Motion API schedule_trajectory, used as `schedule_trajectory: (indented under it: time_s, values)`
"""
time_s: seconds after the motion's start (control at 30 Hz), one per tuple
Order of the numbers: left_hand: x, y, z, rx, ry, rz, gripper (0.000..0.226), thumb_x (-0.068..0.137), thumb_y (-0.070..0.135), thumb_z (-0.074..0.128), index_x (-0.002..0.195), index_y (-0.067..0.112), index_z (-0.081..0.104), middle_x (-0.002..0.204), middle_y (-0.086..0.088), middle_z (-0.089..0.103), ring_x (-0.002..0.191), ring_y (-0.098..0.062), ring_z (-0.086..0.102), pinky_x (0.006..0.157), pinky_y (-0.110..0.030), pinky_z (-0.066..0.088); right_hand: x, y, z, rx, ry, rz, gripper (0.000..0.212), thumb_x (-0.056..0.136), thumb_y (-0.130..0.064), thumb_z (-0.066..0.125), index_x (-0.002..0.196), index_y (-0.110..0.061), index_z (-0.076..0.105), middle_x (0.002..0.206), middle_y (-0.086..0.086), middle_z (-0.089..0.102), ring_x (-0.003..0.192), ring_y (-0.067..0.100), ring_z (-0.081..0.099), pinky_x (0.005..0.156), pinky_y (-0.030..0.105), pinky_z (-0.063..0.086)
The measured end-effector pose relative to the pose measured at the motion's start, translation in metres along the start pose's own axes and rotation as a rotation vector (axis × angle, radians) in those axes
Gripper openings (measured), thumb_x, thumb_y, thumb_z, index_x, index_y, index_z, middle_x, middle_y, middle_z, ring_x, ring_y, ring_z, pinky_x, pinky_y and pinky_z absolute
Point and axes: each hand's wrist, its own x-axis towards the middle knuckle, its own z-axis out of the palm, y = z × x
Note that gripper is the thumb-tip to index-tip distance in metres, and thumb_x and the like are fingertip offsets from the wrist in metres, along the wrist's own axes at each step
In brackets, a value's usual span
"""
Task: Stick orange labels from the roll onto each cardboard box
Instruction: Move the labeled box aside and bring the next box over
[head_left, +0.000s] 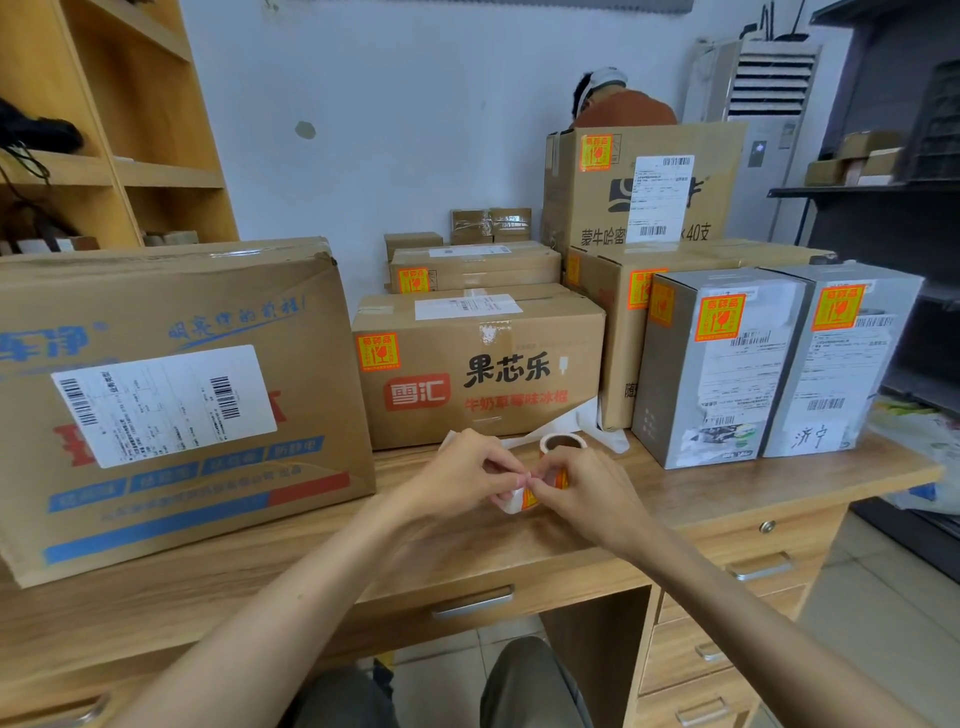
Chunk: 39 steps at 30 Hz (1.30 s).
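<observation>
Orange on white, the label strip (530, 498) is pinched from both sides. The fingers (511, 469) of the left hand (465, 480) and those of the right hand (589, 499) are curled narrow and meet tip to tip just above the wooden counter (727, 493). The roll (562, 443) shows just behind the right knuckles; I cannot tell whether it is held or resting. Loose white backing (576, 415) trails from it against the middle box (483, 364).

Seven larger boxes crowd the counter behind and beside the hands:
- one large brown box (171, 395) at the left, with a white shipping slip
- the middle box, with a flat box (475, 265) stacked on it
- a tall box (639, 182) on a brown box (618, 338)
- two grey boxes (722, 364) at the right

Six of them show square orange stickers (377, 352). Small taped parcels (491, 224) sit against the wall. A person (623, 104) is partly hidden behind the tall box. Wooden shelves (130, 130) stand to the left.
</observation>
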Motion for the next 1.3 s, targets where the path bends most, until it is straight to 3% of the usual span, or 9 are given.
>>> schedule_trajectory:
  time_s: [0.1,0.23,0.57,0.93,1.07,1.2,1.3]
  values:
    - [0.002,-0.003,0.003,-0.023,0.070,-0.008,0.010,0.093,0.011,0.072,0.096,0.009,0.081,0.085,-0.003,0.070,0.069,-0.014,0.071,0.070,-0.028,0.061,-0.001,0.000,0.003,0.062,0.026,0.029,0.021,0.093,-0.046,0.060,0.090,-0.029,0.070,0.081,-0.013,0.062,0.079,0.007,0.057,0.066,0.032,0.050]
    - [0.004,-0.006,0.008,-0.043,0.146,-0.032,0.011,0.093,0.011,0.072,0.096,0.008,0.081,0.086,-0.001,0.072,0.066,-0.011,0.070,0.065,-0.023,0.058,-0.003,-0.003,0.005,0.128,0.088,0.078,0.013,0.094,-0.035,0.061,0.087,-0.026,0.066,0.089,-0.011,0.060,0.083,0.006,0.056,0.067,0.027,0.045]
    - [0.008,-0.011,0.008,-0.040,0.244,-0.114,0.010,0.092,0.009,0.070,0.094,0.009,0.080,0.067,-0.001,0.071,0.059,-0.011,0.067,0.060,-0.029,0.060,-0.012,0.008,-0.009,0.256,0.126,0.200,0.011,0.087,-0.025,0.068,0.076,-0.025,0.070,0.079,-0.009,0.067,0.079,0.012,0.061,0.074,0.041,0.052]
    - [0.004,-0.006,0.007,-0.006,0.235,-0.157,0.013,0.095,0.015,0.069,0.100,0.012,0.080,0.080,-0.003,0.073,0.056,-0.007,0.063,0.053,-0.025,0.055,-0.027,0.022,-0.039,0.325,0.195,0.280,0.019,0.082,-0.017,0.066,0.064,-0.020,0.061,0.071,-0.002,0.064,0.069,0.024,0.056,0.066,0.040,0.046]
    - [0.005,-0.006,0.005,0.019,0.239,-0.159,0.015,0.095,0.016,0.069,0.105,0.013,0.079,0.091,0.001,0.072,0.062,-0.010,0.066,0.052,-0.028,0.057,-0.029,0.020,-0.046,0.374,0.255,0.228,0.019,0.081,-0.013,0.065,0.064,-0.017,0.058,0.067,0.000,0.060,0.065,0.015,0.050,0.062,0.036,0.038]
    - [0.001,0.002,-0.004,-0.028,0.296,-0.114,0.027,0.095,0.024,0.071,0.120,0.017,0.074,0.108,0.004,0.064,0.068,-0.014,0.064,0.052,-0.029,0.056,-0.022,0.008,-0.047,0.273,0.347,0.112,0.017,0.081,-0.016,0.067,0.067,-0.022,0.058,0.067,-0.006,0.060,0.060,0.008,0.048,0.061,0.037,0.042]
    - [-0.004,0.014,-0.013,-0.051,0.405,-0.084,0.013,0.094,0.031,0.072,0.099,0.023,0.080,0.091,0.011,0.064,0.069,-0.012,0.055,0.055,-0.026,0.044,-0.013,-0.009,-0.042,0.061,0.410,-0.021,0.013,0.084,-0.025,0.064,0.074,-0.025,0.056,0.071,-0.010,0.059,0.064,0.009,0.053,0.058,0.035,0.045]
